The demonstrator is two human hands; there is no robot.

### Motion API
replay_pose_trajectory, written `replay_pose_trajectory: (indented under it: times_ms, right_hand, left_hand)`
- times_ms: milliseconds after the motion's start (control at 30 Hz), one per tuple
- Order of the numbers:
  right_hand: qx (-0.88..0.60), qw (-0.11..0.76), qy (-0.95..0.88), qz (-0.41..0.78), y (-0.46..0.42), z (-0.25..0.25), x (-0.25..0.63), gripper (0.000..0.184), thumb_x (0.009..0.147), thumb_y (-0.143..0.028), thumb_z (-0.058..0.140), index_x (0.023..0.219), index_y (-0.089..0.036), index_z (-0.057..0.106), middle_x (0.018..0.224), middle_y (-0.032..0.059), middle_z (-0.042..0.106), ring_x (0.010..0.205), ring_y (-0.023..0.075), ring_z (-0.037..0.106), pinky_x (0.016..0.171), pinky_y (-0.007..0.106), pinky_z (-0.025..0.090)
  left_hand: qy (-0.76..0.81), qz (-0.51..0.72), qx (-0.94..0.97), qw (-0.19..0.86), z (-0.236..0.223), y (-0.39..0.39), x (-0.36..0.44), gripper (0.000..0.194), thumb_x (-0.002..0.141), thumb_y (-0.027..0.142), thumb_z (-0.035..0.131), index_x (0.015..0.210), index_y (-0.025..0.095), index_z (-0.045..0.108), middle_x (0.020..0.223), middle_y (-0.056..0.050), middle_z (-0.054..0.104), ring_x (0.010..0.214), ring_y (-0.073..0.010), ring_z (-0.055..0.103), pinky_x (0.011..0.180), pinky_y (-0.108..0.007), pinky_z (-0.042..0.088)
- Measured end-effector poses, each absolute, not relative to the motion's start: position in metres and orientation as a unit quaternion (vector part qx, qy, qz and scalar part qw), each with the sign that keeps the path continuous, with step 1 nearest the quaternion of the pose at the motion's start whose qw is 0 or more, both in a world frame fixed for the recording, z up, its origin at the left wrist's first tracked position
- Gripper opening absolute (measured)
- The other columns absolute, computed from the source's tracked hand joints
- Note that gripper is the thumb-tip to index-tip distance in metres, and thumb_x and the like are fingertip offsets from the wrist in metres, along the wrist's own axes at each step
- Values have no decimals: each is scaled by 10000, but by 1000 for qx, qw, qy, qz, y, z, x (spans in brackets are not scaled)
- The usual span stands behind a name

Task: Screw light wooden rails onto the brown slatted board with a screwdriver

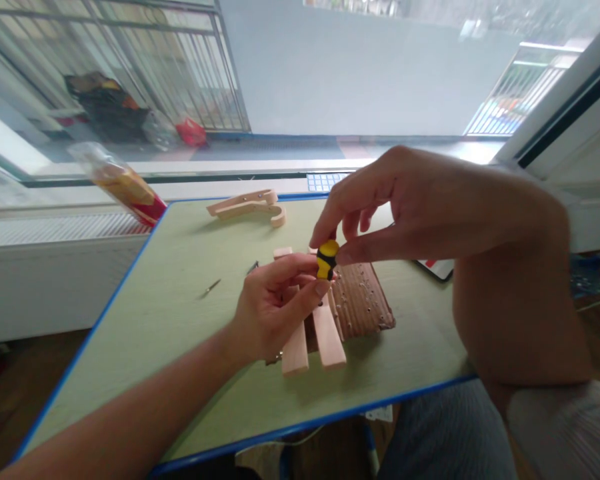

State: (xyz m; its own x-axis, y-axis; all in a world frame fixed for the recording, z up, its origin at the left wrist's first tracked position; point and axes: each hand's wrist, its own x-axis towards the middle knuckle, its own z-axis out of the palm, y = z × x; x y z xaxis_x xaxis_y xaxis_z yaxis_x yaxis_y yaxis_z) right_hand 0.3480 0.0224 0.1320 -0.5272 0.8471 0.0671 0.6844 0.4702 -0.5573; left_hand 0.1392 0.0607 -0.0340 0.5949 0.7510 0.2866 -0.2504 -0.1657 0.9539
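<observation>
Tbl (pixel 165 280): L hand (pixel 276 303), R hand (pixel 405 207) pinch yel/blk handle (pixel 327 259) over 2 wood pcs (pixel 331 341).

- Yellow and black, boldly banded: that's the stubby handle (pixel 327 260) I've got here!
- Pale, creamy wood on my two flat strips (pixel 331 343), and I see much the same tone on the curved pieces (pixel 250 205).
- Here's brown, ribbed with darker stripes: the cardboard (pixel 357 300).
- My tabletop (pixel 190 250), soft green, trimmed with bright blue edging (pixel 330 420)!
- Blue-and-white grid on the card (pixel 324 181).
- Red and gold, the packet (pixel 130 192).
- Grey-blue, my trousers (pixel 445 433)!
</observation>
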Motion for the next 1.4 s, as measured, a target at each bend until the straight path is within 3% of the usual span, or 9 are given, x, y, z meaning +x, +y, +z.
replay_pose_trajectory:
  times_ms: [133,333,467,567,667,767,967,1400]
  right_hand:
    - [-485,154,-838,197,23,131,346,97,842,-314,771,904,-258,822,915,-6,802,808,146,687,725,276,559]
    - [-520,122,-835,128,24,128,341,272,862,-482,764,778,-231,702,767,-9,700,689,140,563,586,307,413]
    - [-513,117,-845,98,26,125,340,343,883,-500,752,727,-214,646,673,-33,630,605,112,477,540,304,320]
    - [-505,120,-850,87,24,126,344,333,887,-519,755,779,-209,699,709,-19,676,612,116,525,550,297,360]
    - [-505,129,-844,123,19,132,349,291,888,-502,768,1015,-240,786,953,22,787,773,163,672,631,296,484]
    - [-495,133,-843,163,13,138,351,274,920,-424,741,1156,-300,803,1100,10,808,866,171,719,699,293,554]
    - [-490,115,-849,163,15,139,347,216,909,-223,681,1049,-281,834,1023,-21,823,890,147,736,791,265,573]
    - [-508,118,-840,153,23,132,348,174,868,-435,769,860,-262,788,873,11,779,786,185,668,663,334,509]
  left_hand:
    - [172,418,638,624,-37,61,138,193,949,306,778,1100,186,788,826,-45,747,658,-119,661,556,-193,515]
    - [146,433,624,634,-39,62,139,250,842,169,870,1077,190,785,877,-28,766,692,-98,680,591,-159,545]
    - [156,442,617,633,-41,62,141,278,816,134,886,1069,197,790,904,-29,791,727,-105,715,653,-177,596]
    - [168,435,620,632,-42,62,141,242,842,173,876,1069,196,799,865,-28,787,686,-102,708,616,-179,588]
    - [179,431,630,621,-40,62,141,226,857,200,869,1072,196,801,858,-30,790,673,-97,706,593,-167,570]
    - [185,428,632,619,-38,60,140,215,864,222,865,1064,190,793,837,-28,781,677,-105,712,602,-178,577]
    - [192,426,629,621,-37,60,140,239,865,283,865,1068,184,789,818,-32,761,682,-126,711,613,-210,586]
    - [169,413,637,628,-35,60,136,176,935,271,796,1091,193,777,798,-27,751,661,-115,682,578,-194,541]
